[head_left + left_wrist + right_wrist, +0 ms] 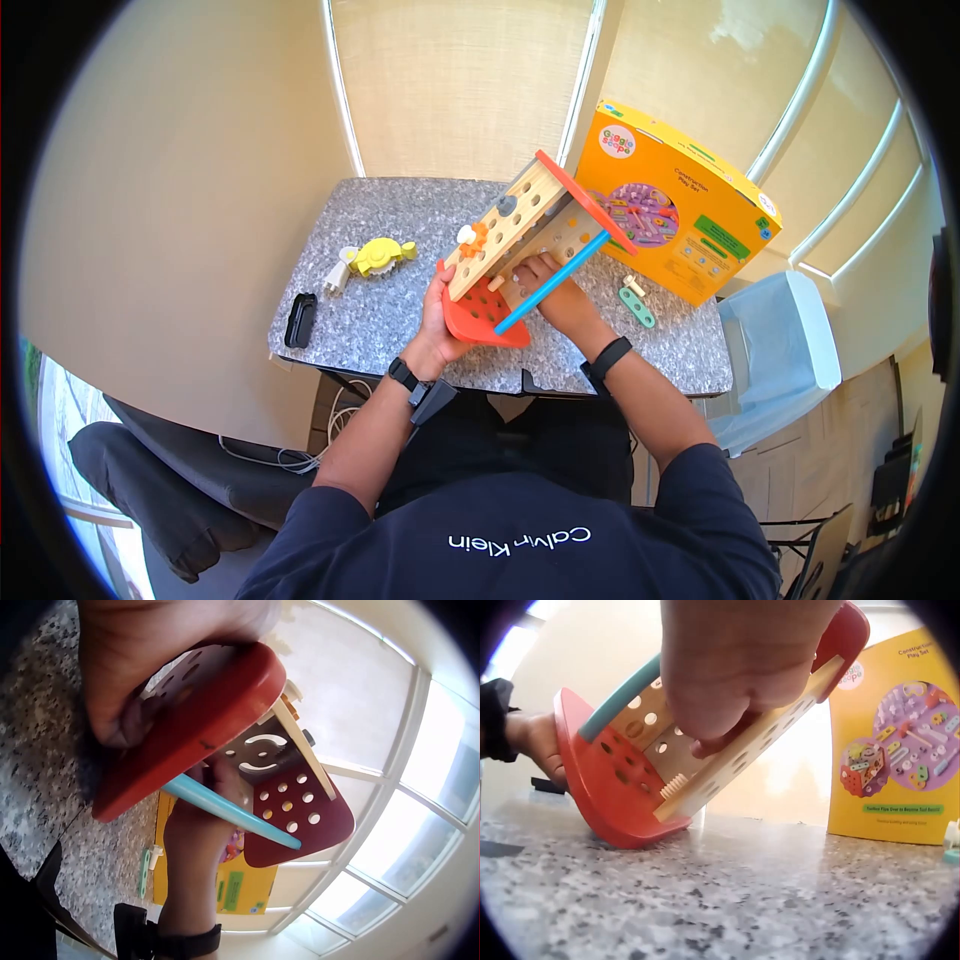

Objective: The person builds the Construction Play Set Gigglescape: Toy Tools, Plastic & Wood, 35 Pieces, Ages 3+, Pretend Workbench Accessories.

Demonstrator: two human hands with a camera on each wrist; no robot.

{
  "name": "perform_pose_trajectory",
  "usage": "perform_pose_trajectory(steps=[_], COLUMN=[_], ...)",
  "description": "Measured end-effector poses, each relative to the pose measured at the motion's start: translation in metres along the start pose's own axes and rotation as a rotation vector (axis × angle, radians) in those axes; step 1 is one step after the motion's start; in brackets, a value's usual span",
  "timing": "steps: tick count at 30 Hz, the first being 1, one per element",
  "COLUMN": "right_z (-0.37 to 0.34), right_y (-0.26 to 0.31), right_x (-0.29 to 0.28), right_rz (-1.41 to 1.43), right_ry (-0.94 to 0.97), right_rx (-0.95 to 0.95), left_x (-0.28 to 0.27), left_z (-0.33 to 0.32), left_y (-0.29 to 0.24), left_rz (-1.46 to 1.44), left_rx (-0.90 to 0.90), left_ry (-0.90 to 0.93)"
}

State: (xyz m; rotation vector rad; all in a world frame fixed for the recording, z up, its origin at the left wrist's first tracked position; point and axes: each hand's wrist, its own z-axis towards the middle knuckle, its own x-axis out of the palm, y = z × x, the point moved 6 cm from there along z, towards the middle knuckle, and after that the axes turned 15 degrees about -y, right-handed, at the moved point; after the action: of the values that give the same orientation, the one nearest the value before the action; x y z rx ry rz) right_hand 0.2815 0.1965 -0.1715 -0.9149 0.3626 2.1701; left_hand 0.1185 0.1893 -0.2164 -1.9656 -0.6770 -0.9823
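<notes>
A wooden toy toolbox point(522, 222) with red end panels, perforated wooden sides and a blue rod point(552, 283) is tilted over the table. My left hand point(436, 318) grips its lower red end panel point(247, 682), thumb and fingers on either side. My right hand point(556, 290) reaches in past the blue rod, fingers bent inside the box beside a wooden side panel point(742, 754); I cannot tell whether they pinch anything. A pale threaded peg point(673, 786) sticks out inside near the low end. On the outer side sit an orange gear point(475, 240) and a white knob point(465, 234).
A yellow play-set box point(690, 200) stands at the back right. Near it lie a green perforated strip point(636, 308) and a pale peg point(632, 284). Yellow toy goggles point(380, 256) and a black tray point(300, 320) lie left on the speckled table point(370, 205). A translucent blue bin point(780, 350) stands right.
</notes>
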Motion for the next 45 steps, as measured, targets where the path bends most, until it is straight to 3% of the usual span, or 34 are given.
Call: perform_pose_trajectory(steps=[1, 2, 4, 14, 16, 20, 22, 25, 29, 31, 38, 43, 45], right_z=[0.003, 0.003, 0.006, 0.018, 0.025, 0.023, 0.022, 0.022, 0.027, 0.028, 0.020, 0.026, 0.027], right_y=[-0.003, -0.004, -0.011, -0.003, 0.002, -0.002, 0.003, 0.003, 0.008, 0.013, 0.005, 0.006, 0.007], right_x=[-0.003, 0.005, 0.022, 0.026, 0.018, 0.027, 0.023, 0.028, 0.019, 0.006, 0.020, 0.027, 0.021], right_rz=[0.035, 0.036, 0.320, 0.422, 0.255, 0.253, 0.119, 0.018, -0.023, 0.110, 0.073, -0.145, -0.100], right_ry=[-0.118, -0.118, -0.103, -0.058, -0.026, -0.068, -0.191, -0.168, -0.216, -0.170, -0.052, -0.151, -0.150], right_rx=[0.091, 0.092, 0.252, 0.287, 0.189, 0.243, 0.170, 0.209, 0.235, 0.173, 0.173, 0.276, 0.265], left_x=[0.001, 0.002, 0.005, 0.003, 0.002, 0.004, 0.001, -0.004, 0.001, 0.003, -0.001, 0.001, 0.006], left_z=[-0.001, -0.002, -0.004, -0.003, -0.003, -0.005, -0.001, 0.005, -0.001, -0.003, 0.002, 0.001, -0.005], left_y=[0.000, 0.001, 0.002, 0.004, 0.004, 0.005, 0.005, 0.004, 0.005, 0.006, 0.006, 0.006, 0.006], left_rz=[-0.003, -0.006, 0.023, 0.029, 0.028, 0.021, 0.018, 0.020, 0.026, 0.025, 0.031, 0.027, 0.029], left_rx=[-0.011, -0.022, -0.001, 0.028, 0.014, 0.008, 0.017, 0.014, 0.034, 0.024, 0.004, 0.026, 0.039], left_ry=[0.008, 0.016, 0.010, -0.023, -0.017, -0.012, 0.005, 0.029, -0.042, -0.037, -0.019, -0.025, -0.051])
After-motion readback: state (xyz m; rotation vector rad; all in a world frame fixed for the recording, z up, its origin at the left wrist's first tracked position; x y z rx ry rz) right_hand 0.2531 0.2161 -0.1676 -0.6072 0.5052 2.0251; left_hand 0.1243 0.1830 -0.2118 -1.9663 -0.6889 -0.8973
